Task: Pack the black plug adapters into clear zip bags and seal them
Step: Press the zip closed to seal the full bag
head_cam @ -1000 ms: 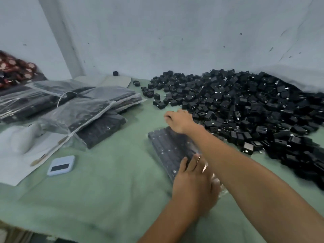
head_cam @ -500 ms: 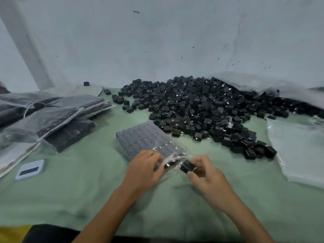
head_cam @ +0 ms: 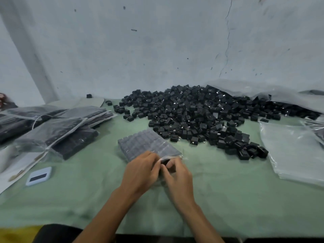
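Observation:
A clear zip bag (head_cam: 146, 143) filled with neat rows of black plug adapters lies on the green cloth in front of me. My left hand (head_cam: 142, 171) grips the bag's near open edge. My right hand (head_cam: 177, 174) pinches a black adapter (head_cam: 165, 162) right at that opening, touching the bag's mouth. Behind the bag spreads a large loose pile of black adapters (head_cam: 201, 116).
Several filled bags (head_cam: 57, 127) are stacked at the left. A small pale blue device (head_cam: 39, 176) lies near the left front. Empty clear bags (head_cam: 294, 151) sit at the right. The green cloth (head_cam: 87, 199) covers the table; a wall stands behind.
My right hand came back from the pile with an adapter and moved to the bag's mouth. Both hands have closed together at the opening. The view has swung to the right.

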Demonstrator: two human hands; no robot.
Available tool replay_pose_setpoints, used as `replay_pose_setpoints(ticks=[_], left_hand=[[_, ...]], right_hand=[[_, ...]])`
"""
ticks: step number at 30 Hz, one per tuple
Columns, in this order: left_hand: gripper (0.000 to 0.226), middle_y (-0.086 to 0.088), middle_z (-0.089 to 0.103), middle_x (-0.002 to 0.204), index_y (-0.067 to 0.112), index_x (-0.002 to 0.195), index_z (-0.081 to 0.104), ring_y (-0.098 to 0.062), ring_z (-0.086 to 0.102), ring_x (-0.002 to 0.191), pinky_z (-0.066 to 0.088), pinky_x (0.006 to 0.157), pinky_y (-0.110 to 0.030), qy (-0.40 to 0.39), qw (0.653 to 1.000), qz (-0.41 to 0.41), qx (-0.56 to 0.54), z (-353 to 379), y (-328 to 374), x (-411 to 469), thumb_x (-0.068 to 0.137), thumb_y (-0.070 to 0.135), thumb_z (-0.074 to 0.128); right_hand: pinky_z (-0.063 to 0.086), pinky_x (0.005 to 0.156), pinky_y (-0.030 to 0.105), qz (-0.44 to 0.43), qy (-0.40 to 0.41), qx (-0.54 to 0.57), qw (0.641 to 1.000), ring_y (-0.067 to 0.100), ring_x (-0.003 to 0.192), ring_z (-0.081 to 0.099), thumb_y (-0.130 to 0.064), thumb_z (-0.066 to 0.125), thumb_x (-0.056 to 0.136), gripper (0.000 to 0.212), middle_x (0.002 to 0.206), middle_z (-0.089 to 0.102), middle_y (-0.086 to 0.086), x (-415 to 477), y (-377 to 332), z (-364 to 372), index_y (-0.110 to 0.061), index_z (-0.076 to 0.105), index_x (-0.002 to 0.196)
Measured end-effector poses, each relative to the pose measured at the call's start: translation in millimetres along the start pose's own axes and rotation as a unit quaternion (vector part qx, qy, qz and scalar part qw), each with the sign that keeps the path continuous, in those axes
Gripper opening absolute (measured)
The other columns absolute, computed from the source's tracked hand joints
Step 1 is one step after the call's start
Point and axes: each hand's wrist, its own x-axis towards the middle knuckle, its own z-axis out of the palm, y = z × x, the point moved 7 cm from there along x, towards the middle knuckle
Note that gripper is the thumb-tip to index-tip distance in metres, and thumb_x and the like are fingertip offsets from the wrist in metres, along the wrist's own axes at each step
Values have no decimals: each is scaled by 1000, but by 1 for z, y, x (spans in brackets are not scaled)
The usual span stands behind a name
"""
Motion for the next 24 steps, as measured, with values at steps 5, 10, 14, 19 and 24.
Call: replay_pose_setpoints(ticks=[5,10,14,19,24], left_hand=[[7,8,64,92,23,91,65,-17,62,82,49,70,-35,-4,1000,3,-17,-3,3,5,93,27,60],[16,10,62,96,25,95,65,-13,62,91,50,76,-34,-32,999,17,-8,5,10,2,96,35,53],[17,11,63,99,26,98,65,-11,61,96,51,77,-33,-29,999,25,-4,1,9,-1,97,36,51],[15,10,61,98,24,95,64,-12,59,99,48,77,-32,-20,1000,23,4,-8,9,-2,98,32,52],[12,10,62,98,24,97,66,-12,58,97,44,76,-29,-19,1000,-4,-16,-15,-2,0,97,27,54]], right_hand=[[48,78,35,23,24,17,999,9,88,58,-28,71,88,17,84,64,-13,2,3,0,-27,56,80],[38,101,34,-112,-72,-240,962,17,128,46,-31,54,98,25,130,58,-7,-11,-6,17,-22,65,119],[44,97,36,-220,-111,-200,948,22,107,56,-17,58,96,21,111,64,2,-15,-22,18,-11,67,115],[30,115,43,-214,-270,-279,896,32,121,53,-19,46,92,36,129,62,15,12,-26,45,-11,64,122],[46,80,37,-201,-267,-237,912,35,94,64,-16,46,97,26,103,70,19,26,-36,43,-2,68,98]])
